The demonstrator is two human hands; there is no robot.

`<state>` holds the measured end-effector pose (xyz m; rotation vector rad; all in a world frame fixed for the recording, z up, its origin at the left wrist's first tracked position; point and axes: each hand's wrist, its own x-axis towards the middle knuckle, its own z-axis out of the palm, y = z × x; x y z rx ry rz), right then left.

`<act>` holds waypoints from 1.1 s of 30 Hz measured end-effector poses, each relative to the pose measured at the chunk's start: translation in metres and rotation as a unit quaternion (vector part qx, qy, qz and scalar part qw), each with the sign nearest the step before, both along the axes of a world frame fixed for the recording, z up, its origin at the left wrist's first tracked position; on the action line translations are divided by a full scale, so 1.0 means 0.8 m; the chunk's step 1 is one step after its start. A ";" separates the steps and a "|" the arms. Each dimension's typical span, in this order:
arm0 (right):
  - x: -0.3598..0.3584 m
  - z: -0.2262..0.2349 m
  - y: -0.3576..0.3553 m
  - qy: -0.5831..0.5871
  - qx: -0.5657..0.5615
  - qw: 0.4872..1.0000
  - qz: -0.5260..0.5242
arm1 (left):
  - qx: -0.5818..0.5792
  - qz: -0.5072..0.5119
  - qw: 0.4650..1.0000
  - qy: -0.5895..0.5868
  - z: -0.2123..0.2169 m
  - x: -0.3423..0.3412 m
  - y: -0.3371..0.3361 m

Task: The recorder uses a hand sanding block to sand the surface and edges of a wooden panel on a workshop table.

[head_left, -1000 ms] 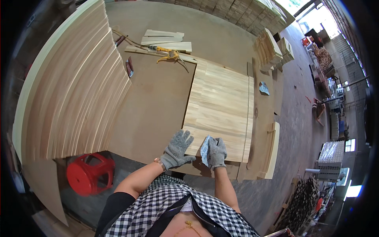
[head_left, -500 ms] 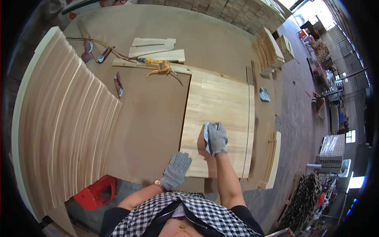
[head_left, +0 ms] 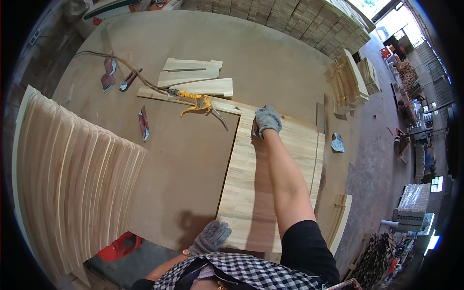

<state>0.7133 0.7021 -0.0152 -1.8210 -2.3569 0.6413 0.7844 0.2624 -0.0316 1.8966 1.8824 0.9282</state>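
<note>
Now my right hand (head_left: 267,119) presses one folded sanding sheet (head_left: 254,128) on the far corner of the one wooden panel (head_left: 270,183), which lies at the worktop's (head_left: 183,164) near edge. My left hand (head_left: 211,236), fingers loosely spread, rests on the panel's near corner. Three loose boards (head_left: 193,77) and one yellow air tool (head_left: 198,102) lie beyond.

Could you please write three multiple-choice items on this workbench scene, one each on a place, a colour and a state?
1. Where does the right hand rest?
A. on the far end of the pale wood panel
B. on the red stool
C. on the stacked boards at left

2. What colour is the air tool beyond the panel?
A. blue
B. yellow
C. white

3. How is the left hand?
A. bare, raised high
B. gloved, at the panel's near edge
C. gripping the air tool

Answers: 1 A, the arm stretches across the panel. 2 B, its body is yellow. 3 B, a grey glove sits at the near corner.
</note>
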 end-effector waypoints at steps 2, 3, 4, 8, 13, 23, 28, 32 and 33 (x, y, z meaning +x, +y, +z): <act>-0.001 0.001 -0.003 -0.017 -0.001 1.000 0.025 | 0.023 -0.016 0.998 0.058 -0.010 -0.001 0.000; -0.003 0.002 -0.006 -0.024 0.001 0.999 0.026 | 0.023 -0.018 0.998 0.057 -0.018 -0.001 -0.002; -0.004 0.005 -0.010 -0.031 0.004 0.999 0.026 | 0.022 -0.030 0.995 0.095 -0.027 0.001 -0.004; 0.013 0.027 -0.050 -0.052 -0.017 0.998 0.016 | 0.011 -0.056 0.996 0.068 -0.017 -0.003 0.003; 0.084 0.020 -0.171 -0.056 -0.019 0.994 0.093 | 0.015 -0.054 0.997 0.049 -0.016 0.000 0.002; 0.207 0.056 -0.338 0.004 -0.180 0.971 0.155 | 0.020 -0.034 0.999 0.030 0.002 -0.007 0.004; 0.110 0.068 -0.128 0.009 -0.009 0.999 0.033 | 0.009 -0.036 0.996 0.079 -0.007 -0.004 -0.002; 0.026 0.007 -0.010 0.028 0.042 0.999 -0.016 | 0.014 -0.048 0.994 0.096 -0.022 0.001 -0.002; 0.014 0.001 -0.008 0.031 0.036 0.999 -0.017 | 0.028 -0.043 0.992 0.117 -0.027 0.002 -0.004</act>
